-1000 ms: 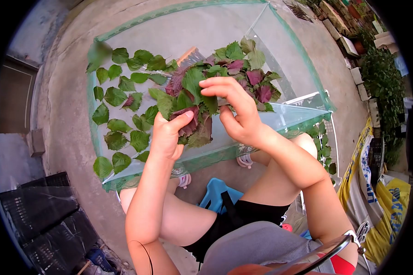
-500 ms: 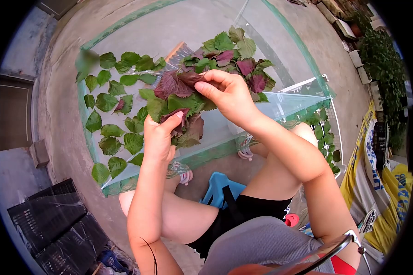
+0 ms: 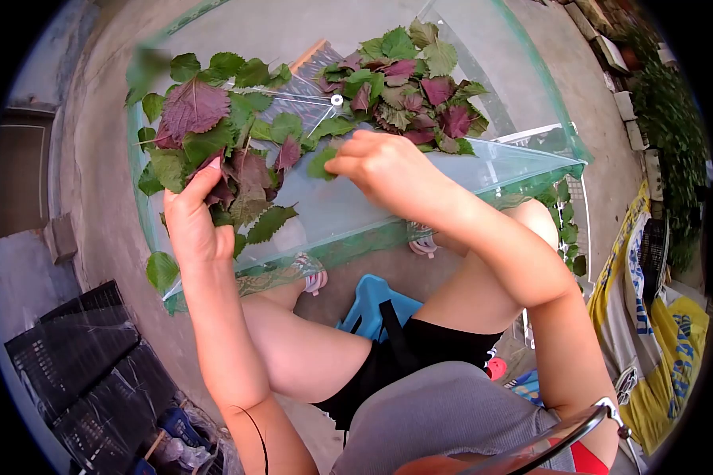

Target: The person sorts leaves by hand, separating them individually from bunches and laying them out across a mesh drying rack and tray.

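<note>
My left hand [image 3: 196, 212] is closed around a bunch of perilla leaves [image 3: 249, 178], purple and green, with the thumb on top. A large purple leaf [image 3: 196, 109] sticks out at the top of that bunch. To the right, my right hand [image 3: 384, 168] pinches a single green perilla leaf [image 3: 322, 163] between thumb and fingers, apart from the bunch. Under both hands is a pale mesh net with a green border [image 3: 356, 241]. A heap of purple and green leaves [image 3: 412, 91] lies on it beyond my right hand.
Single green leaves [image 3: 162, 271] lie spread on the net's left side. A white ring with thin rods [image 3: 337, 100] is at its middle. More leaves [image 3: 566, 214] lie on a white rack at right. A blue stool [image 3: 372, 305] is between my legs; yellow sacking [image 3: 681, 348] lies at far right.
My left hand has moved left with the bunch, over the spread leaves. My right hand has come away from the bunch and lower, now with one green leaf in its fingers.
</note>
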A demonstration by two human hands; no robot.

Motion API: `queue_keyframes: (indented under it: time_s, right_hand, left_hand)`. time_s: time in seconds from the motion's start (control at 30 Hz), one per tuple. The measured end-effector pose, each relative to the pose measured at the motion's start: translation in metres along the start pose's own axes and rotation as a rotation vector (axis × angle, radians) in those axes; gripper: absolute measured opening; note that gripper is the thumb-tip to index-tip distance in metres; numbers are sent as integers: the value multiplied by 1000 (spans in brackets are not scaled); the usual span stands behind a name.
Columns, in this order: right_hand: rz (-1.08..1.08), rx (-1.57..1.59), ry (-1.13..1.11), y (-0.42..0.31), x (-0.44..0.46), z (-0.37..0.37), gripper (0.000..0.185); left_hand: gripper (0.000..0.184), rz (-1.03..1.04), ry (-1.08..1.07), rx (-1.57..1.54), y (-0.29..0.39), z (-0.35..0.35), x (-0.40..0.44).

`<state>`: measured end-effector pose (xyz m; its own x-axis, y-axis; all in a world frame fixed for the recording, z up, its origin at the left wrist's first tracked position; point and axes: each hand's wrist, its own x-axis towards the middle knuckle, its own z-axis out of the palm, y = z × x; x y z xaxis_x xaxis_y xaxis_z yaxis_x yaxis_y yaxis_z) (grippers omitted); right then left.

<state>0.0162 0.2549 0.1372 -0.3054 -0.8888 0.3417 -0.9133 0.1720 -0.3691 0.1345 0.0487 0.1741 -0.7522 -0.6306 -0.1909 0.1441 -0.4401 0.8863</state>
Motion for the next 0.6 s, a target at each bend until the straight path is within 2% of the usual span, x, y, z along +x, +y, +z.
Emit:
queue_keyframes:
  time_s: [0.03,0.1,0.13,0.17,0.23,0.3,0.47,0.53,0.57,0.6]
  right_hand:
    - [-2,4,-6,-1,-2,5,22]
    - [-113,25,-163,-3,-5,13,20]
    - [-42,81,-323,-5,-7,11,29]
    - [-45,85,-326,-6,-6,9,29]
    - [80,177,-554,-5,-7,5,34]
    - [99,224,-533,-2,-6,2,37]
    - [210,338,-540,-5,3,-18,39]
    - [230,304,-258,-4,4,-18,31]
    - [231,304,-254,-5,7,-20,31]
    - [343,405,-111,-7,13,-23,25]
  left_hand:
    - [33,4,19,-1,0,1,-1]
    - [32,-7,34,5,-3,1,-2]
    - [31,-8,20,8,-5,2,-2]
    - [30,-9,5,11,-6,2,-1]
    - [28,-15,5,9,-5,4,-1]
    - [37,-48,-10,73,-5,3,0]
    - [32,-131,-65,56,-10,9,-7]
    - [28,-154,-62,48,-13,10,-9]
    - [28,-153,-65,50,-15,11,-10]
    - [28,-183,-75,47,-16,13,-12]
